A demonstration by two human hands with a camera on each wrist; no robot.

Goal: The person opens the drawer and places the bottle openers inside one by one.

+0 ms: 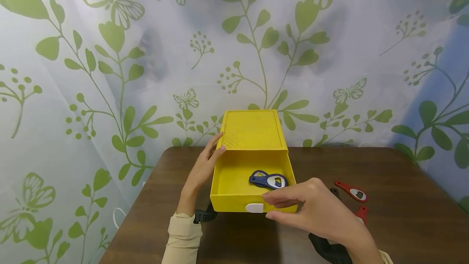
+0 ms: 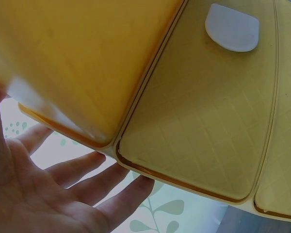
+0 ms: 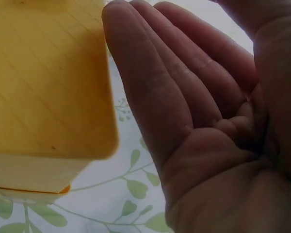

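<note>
A yellow drawer cabinet (image 1: 253, 129) stands on the table with its top drawer (image 1: 234, 203) pulled out, a white handle (image 1: 254, 207) on its front. Inside, toward the right, lie overlapping blue bottle openers (image 1: 267, 179). My left hand (image 1: 203, 168) rests along the cabinet's left side, its fingertips at the top edge in the head view. The left wrist view shows those fingers (image 2: 121, 194) spread and fairly straight against the side edge. Holding nothing, my right hand (image 1: 315, 211) hovers by the drawer's front right corner, fingers extended and thumb apart.
Red bottle openers, one farther back (image 1: 351, 192) and one partly hidden by the right hand (image 1: 362, 213), lie on the brown table (image 1: 410, 199). A black piece (image 1: 335, 192) shows beside them. Below the open drawer is another closed drawer (image 2: 199, 107). A patterned curtain (image 1: 165, 72) hangs behind.
</note>
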